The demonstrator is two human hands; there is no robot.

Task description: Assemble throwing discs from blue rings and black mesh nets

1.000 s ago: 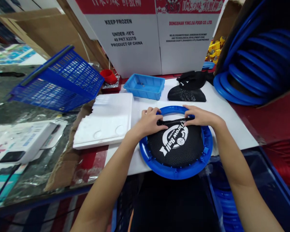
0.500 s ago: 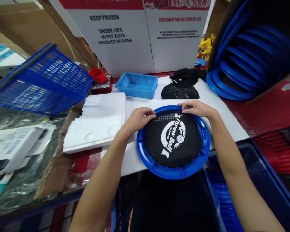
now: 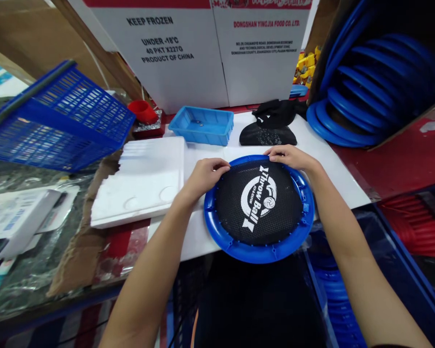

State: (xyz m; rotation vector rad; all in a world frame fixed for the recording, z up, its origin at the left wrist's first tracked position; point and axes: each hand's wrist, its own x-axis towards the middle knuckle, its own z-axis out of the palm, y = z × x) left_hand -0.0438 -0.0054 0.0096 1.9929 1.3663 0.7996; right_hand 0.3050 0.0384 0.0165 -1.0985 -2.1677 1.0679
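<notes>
A round blue plastic ring (image 3: 224, 240) lies on the white work surface, its near edge jutting past the front. Black mesh netting (image 3: 235, 203) printed "Throw Ball" spans the ring, with small pegs around its border. At the ring's far left, my left hand (image 3: 207, 178) pinches the netting's edge, thumb and forefinger together. My right hand (image 3: 292, 157) bends over the far rim, its fingertips closed on the netting's top edge. Behind the ring, more black mesh pieces (image 3: 268, 134) lie in a folded pile.
A light-blue tray (image 3: 203, 139) with a few small metal bits stands behind the ring. White foam (image 3: 137, 183) and a blue basket (image 3: 68, 121) are on the left. Blue rings (image 3: 348, 130) fill a box at right. A printed white carton (image 3: 188, 82) stands at the back.
My right hand has shifted slightly left along the far rim, and its fingers have drawn closer together. My left hand keeps its pinch at the far left of the netting.
</notes>
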